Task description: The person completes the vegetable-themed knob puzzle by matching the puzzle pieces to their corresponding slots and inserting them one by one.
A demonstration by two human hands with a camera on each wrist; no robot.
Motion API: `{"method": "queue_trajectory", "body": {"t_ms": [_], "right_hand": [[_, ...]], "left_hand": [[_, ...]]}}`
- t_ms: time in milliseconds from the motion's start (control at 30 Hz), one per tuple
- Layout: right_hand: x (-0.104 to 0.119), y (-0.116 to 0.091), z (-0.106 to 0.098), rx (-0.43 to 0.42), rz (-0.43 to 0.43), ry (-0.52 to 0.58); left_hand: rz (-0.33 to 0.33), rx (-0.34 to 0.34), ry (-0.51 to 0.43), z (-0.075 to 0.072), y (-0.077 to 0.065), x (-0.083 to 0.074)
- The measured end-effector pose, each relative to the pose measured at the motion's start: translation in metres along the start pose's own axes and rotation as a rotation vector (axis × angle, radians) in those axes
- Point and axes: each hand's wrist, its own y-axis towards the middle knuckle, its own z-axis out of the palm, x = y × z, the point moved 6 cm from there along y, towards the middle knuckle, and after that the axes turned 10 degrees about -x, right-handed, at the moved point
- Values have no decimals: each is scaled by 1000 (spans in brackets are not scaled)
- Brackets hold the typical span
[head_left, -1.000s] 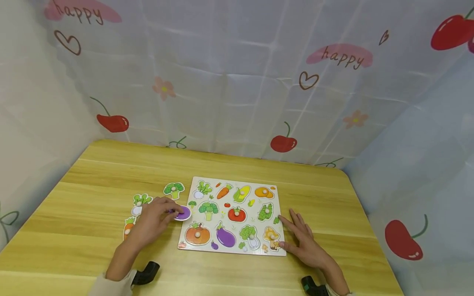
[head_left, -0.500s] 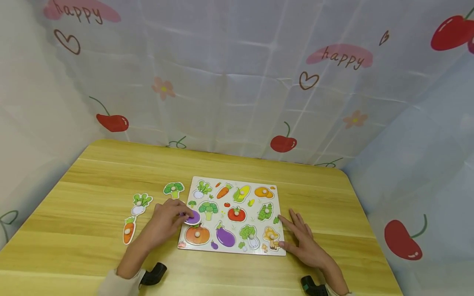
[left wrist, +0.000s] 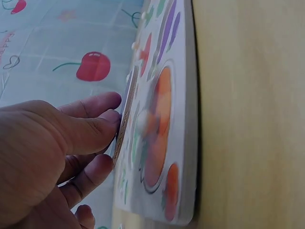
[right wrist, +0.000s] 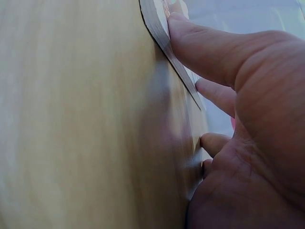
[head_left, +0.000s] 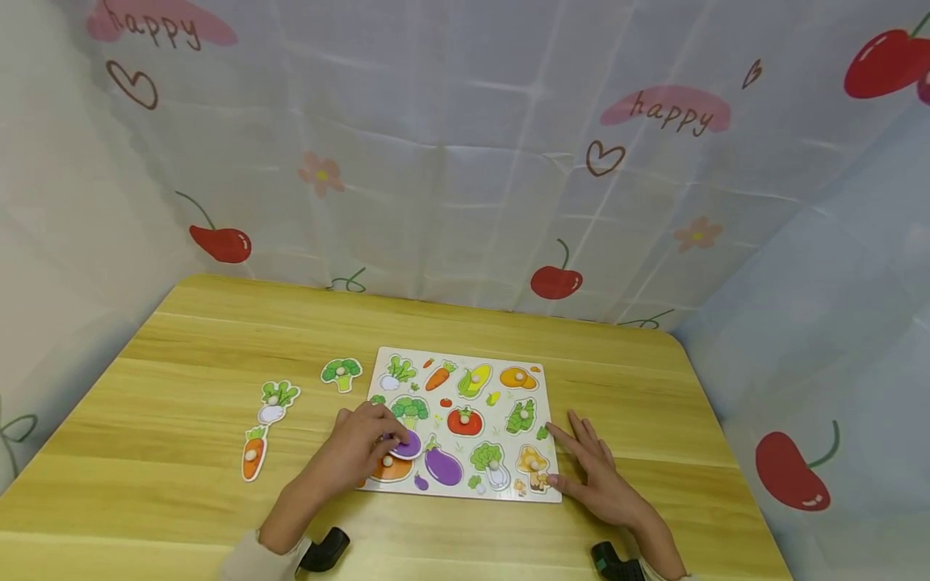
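Observation:
My left hand (head_left: 353,452) pinches an eggplant puzzle piece (head_left: 408,445) between thumb and fingers, above the lower left of the puzzle board (head_left: 465,490). In the left wrist view the piece's brown edge (left wrist: 125,117) shows at the fingertips, apart from the board beneath. The purple eggplant picture (head_left: 443,466) lies just right of the piece. The pumpkin piece (head_left: 392,469), with its round knob, is partly covered by the hand. My right hand (head_left: 599,476) rests with spread fingers at the board's right edge; in the right wrist view its thumb (right wrist: 200,47) touches that edge.
Left of the board lie a broccoli piece (head_left: 341,374), a turnip piece (head_left: 274,403) and a carrot piece (head_left: 253,454). Seated in the board are knobbed pieces such as the tomato (head_left: 464,421) and the mushroom (head_left: 534,464). A printed curtain (head_left: 436,202) hangs behind the table (head_left: 189,379).
My left hand has carried the eggplant piece rightward and slightly nearer me, from the board's left edge to over the pumpkin. The right hand has stayed put.

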Motion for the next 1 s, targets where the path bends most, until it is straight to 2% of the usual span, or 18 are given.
{"method": "queue_trajectory", "body": {"t_ms": [433,1000], "right_hand": [[2,-1,0,0,4,4],[-1,0,0,-2,8,-8]], "left_hand": [[62,28,-4,21,-3,-16],[114,49,0,39,1,-32]]}}
